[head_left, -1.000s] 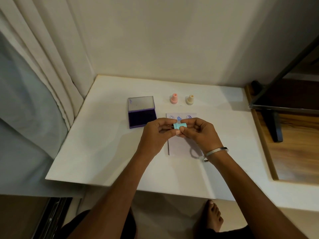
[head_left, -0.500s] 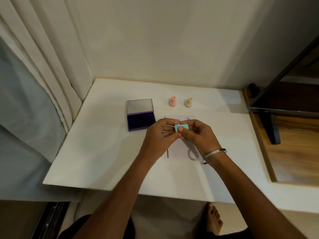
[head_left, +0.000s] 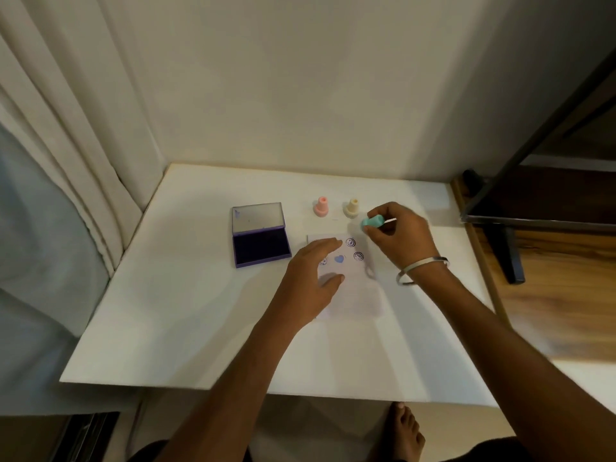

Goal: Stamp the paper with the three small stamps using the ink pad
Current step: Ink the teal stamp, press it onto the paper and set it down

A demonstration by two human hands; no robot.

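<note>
The right hand [head_left: 398, 236] pinches the small teal stamp [head_left: 372, 222], likely light, hard and best held by its narrow neck, at two o'clock of the paper [head_left: 355, 288], where the left hand [head_left: 311, 281] lies flat and open.

Matt white table [head_left: 186, 311], glossy ink pad lid [head_left: 257, 216], shiny metal bangle [head_left: 420, 270], grained wood floor [head_left: 550, 295].
</note>
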